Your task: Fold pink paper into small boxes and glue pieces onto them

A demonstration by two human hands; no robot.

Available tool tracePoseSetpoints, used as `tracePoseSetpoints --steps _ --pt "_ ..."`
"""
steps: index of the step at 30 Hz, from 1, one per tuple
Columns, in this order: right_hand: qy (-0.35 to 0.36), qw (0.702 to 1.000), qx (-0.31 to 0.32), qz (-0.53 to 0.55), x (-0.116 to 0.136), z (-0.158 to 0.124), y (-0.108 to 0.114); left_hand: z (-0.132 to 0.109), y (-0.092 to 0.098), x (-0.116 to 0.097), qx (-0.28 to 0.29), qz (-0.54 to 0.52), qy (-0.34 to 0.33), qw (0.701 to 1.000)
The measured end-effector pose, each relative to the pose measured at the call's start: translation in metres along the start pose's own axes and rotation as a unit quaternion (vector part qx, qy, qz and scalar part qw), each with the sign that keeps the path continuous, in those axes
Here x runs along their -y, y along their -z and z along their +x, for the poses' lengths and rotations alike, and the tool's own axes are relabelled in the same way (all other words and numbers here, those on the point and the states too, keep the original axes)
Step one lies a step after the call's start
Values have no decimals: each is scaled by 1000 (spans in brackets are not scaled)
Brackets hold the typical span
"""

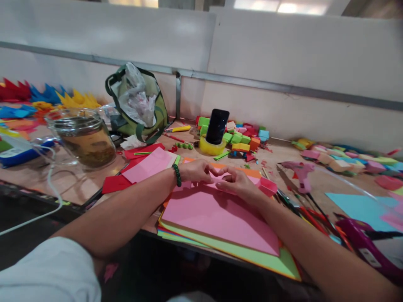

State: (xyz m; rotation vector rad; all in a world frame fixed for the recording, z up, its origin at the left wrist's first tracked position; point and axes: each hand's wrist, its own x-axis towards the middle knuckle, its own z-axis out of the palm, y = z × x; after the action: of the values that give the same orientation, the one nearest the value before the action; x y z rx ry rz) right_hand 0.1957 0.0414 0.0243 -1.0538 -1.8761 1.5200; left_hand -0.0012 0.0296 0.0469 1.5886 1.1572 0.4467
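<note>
Cable point(50, 178) hangs over the front edge of the counter point(80, 184) at its left end; a knee or sleeve catching that loop could jerk whatever it joins. Just beside it stands a lidded glass jar point(91, 144) of brownish liquid, near enough that a knock might spill it toward the papers. Left grip point(195, 172) is narrow, fingers bent over the pink sheets point(217, 218), whose stack reaches the counter's front edge; a forearm brushing that overhanging corner could slide the pile askew. Behind, a phone point(217, 126) leans upright in a yellow tape roll point(212, 146) and might tip if bumped. Right grip point(234, 183) is narrow too, its fingertips close to the left's; pink lies behind them, so I cannot tell whether a piece is pinched. A pink folded piece point(267, 186) sits near the right wrist, where an elbow's swing could crush it. Farther right, the glue gun point(300, 173) points its nozzle handward; if hot, an outward reach risks a burn.
</note>
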Motion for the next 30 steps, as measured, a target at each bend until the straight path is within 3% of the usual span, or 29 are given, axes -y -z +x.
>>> tracePoseSetpoints --steps 3,10,17,25,30 --pt "40 999 -13 -28 1 -2 -1 2 0 3 17 -39 -9 999" --pt "100 983 -92 -120 -1 -3 -2 6 -4 5 -24 -119 6 993" --pt "111 985 -96 -88 5 0 -1 9 -8 8 -99 -57 -50 992" --pt "95 981 -144 -83 7 0 1 5 -15 3 -89 -111 -45 989" --pt "-4 989 -143 -22 3 5 10 7 -12 1 -102 -159 -26 982"
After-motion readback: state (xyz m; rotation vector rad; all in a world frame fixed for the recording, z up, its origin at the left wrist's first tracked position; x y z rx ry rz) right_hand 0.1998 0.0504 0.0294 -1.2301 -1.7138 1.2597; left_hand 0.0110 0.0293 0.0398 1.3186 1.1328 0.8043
